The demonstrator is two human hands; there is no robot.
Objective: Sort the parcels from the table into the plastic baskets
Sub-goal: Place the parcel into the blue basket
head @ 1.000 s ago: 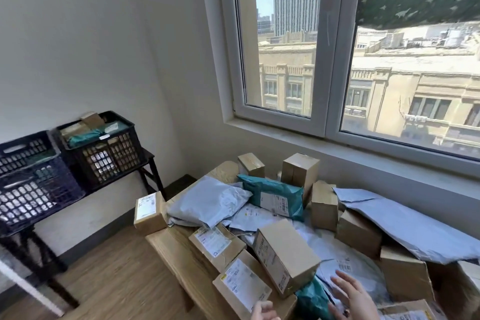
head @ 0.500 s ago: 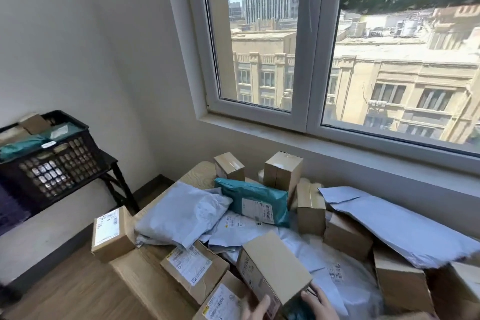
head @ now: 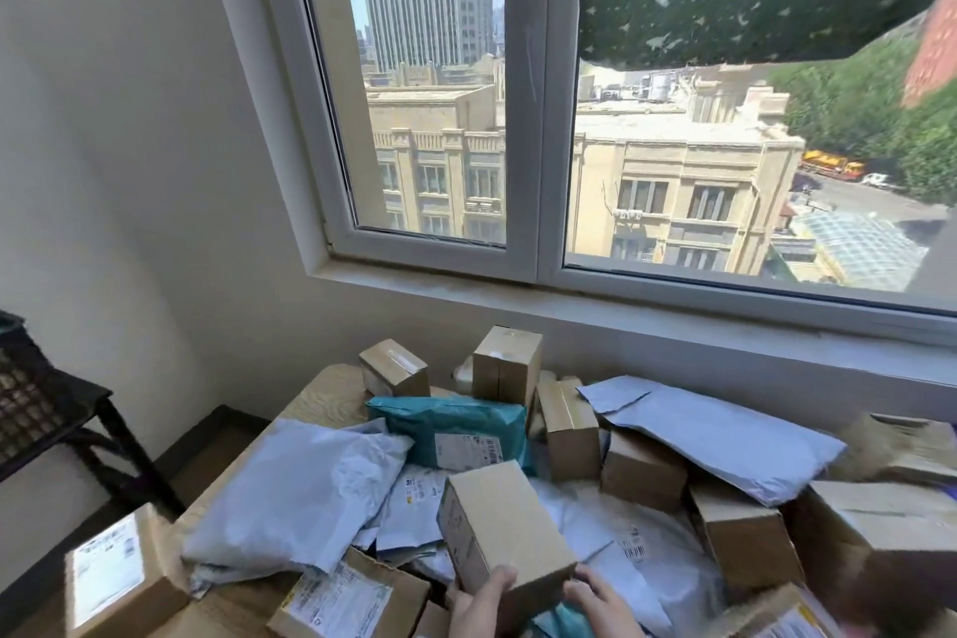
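A plain brown cardboard box [head: 505,526] is clasped between 2 hands at the near edge of a parcel heap: the left hand [head: 479,604] is curled over its near end, and the right hand [head: 600,604] is closed against its near right corner. The box is tilted, its far end raised above the pile. At 12 o'clock from it a teal plastic mailer bag [head: 445,427] is laid flat; at 10 o'clock a pale grey plastic mailer bag [head: 305,487] is slumped over the pale wooden table [head: 323,391]. More cardboard boxes are stacked from 1 to 3 o'clock, under the window. A dark plastic basket [head: 23,402] on a black stand is glimpsed well apart at 9 o'clock. The pick-up step appears to be in hand, with most parcels not yet sorted. A lift clear of the heap and a turn toward 9 o'clock are probably called for next.
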